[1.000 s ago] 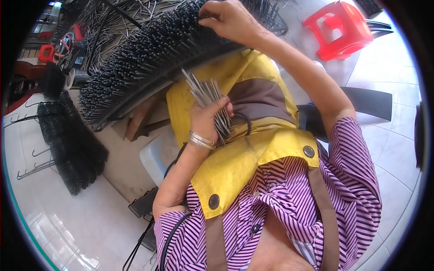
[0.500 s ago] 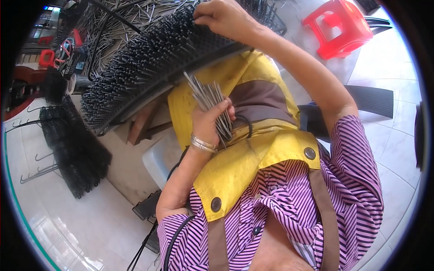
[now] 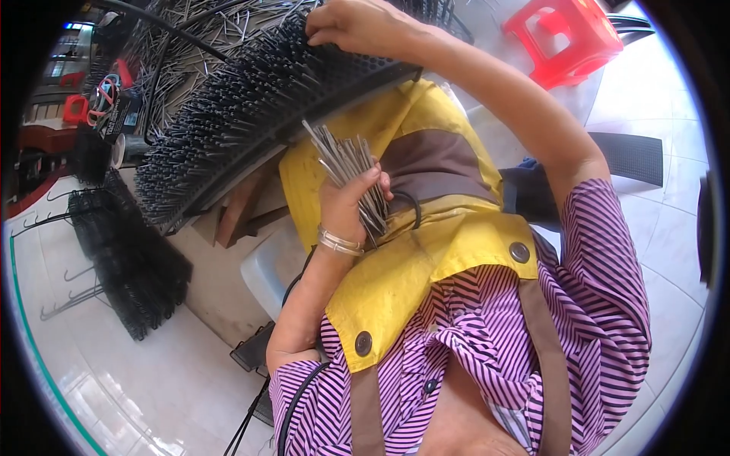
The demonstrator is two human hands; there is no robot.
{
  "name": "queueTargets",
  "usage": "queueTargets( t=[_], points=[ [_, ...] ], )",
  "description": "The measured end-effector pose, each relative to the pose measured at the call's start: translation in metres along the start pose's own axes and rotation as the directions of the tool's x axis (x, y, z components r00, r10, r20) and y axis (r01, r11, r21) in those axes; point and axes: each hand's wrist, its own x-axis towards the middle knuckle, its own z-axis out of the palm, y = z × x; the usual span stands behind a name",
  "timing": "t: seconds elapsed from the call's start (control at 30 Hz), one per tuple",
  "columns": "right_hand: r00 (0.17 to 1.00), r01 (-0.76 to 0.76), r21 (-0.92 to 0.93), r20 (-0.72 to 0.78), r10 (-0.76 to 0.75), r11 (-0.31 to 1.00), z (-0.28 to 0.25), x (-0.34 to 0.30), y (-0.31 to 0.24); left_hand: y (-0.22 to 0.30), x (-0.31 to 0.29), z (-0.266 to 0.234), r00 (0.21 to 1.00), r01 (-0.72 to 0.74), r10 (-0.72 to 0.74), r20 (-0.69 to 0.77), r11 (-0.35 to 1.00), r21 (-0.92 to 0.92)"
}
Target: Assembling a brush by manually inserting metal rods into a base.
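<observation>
My left hand (image 3: 344,205) is closed round a bundle of thin grey metal rods (image 3: 340,158), held slanting above my yellow apron (image 3: 426,247). The rods fan out a little at their upper ends. Beyond it stands a curved black perforated rack (image 3: 346,90), densely filled with upright dark rods (image 3: 220,125). My right hand (image 3: 357,29) reaches over the rack's right part, thumb and fingers drawn together in a pinch among the rod tops. Whatever lies between those fingertips is too small to make out.
Loose metal rods (image 3: 179,64) lie scattered behind the rack. Black hooked wire pieces (image 3: 133,258) hang or lie in a thick bunch at the left. A red plastic stool (image 3: 566,45) stands on the tiled floor at the far right. A wooden support (image 3: 236,213) shows under the rack.
My right hand has shifted slightly left along the rod tops. The left hand keeps its grip on the bundle, almost unmoved. The view has shifted a little.
</observation>
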Motion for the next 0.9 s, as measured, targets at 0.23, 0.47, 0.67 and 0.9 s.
queueTargets(
  t=[0.23,0.47,0.67,0.9],
  points=[
    [1.0,-0.03,-0.065,0.007,0.03,0.997,0.0,-0.003,0.003,0.001,0.0,0.001,1.0,-0.01,0.01,-0.001,0.999,0.036],
    [0.977,-0.112,-0.087,-0.194,0.093,0.99,0.002,-0.029,-0.004,0.002,-0.001,0.001,1.0,-0.002,0.003,-0.028,0.999,0.039],
    [0.899,-0.419,0.4,0.058,0.433,0.815,-0.001,-0.108,-0.062,0.004,-0.005,0.004,0.999,-0.046,0.047,-0.024,0.998,0.047],
    [0.633,-0.686,0.728,0.587,0.505,0.012,0.0,-0.12,-0.096,0.006,-0.007,0.006,0.999,-0.019,0.014,0.051,0.994,0.109]
  ],
)
